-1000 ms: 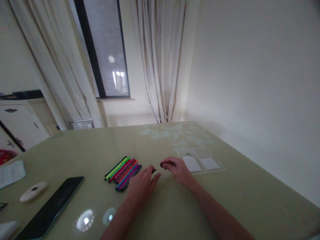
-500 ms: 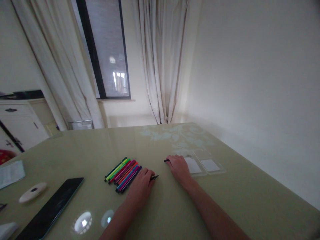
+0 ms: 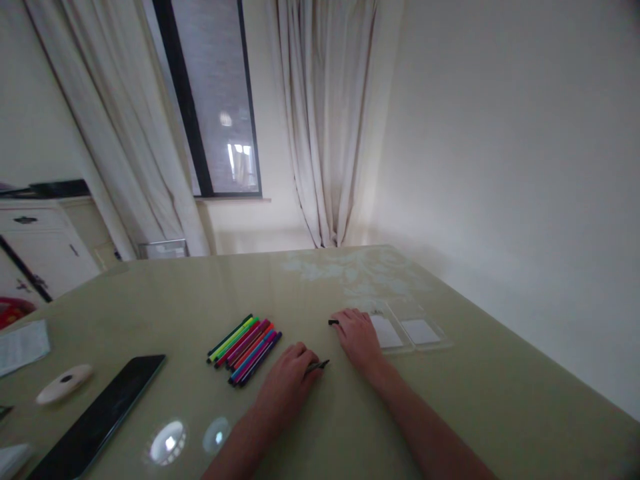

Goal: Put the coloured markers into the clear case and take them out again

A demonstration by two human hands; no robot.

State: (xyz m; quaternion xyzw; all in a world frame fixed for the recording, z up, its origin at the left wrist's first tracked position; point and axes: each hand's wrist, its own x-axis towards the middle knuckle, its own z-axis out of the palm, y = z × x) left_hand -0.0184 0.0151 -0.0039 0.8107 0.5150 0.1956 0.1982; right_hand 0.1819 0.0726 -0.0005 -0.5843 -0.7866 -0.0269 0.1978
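Note:
In the head view, my left hand [image 3: 289, 379] is closed around a dark marker [image 3: 317, 367], whose bare, pointed tip sticks out to the right. To the left of that hand lies a row of several coloured markers [image 3: 245, 350], side by side and slanted. My right hand [image 3: 356, 337] rests farther right and is closed, with a small black marker cap [image 3: 333, 323] showing at its fingertips. Beside it lies an opened clear plastic case [image 3: 434, 345] with white paper inside each half; my right hand hides its left edge.
A black tablet [image 3: 103, 413] lies at the left of the green table [image 3: 190, 293], near a pale oval object [image 3: 65, 385] and a paper sheet [image 3: 24, 347]. The wall [image 3: 525, 220] runs along the table's right side.
My left hand has moved right and slightly nearer to me with the marker, away from the row of markers. My right hand and the cap have barely moved.

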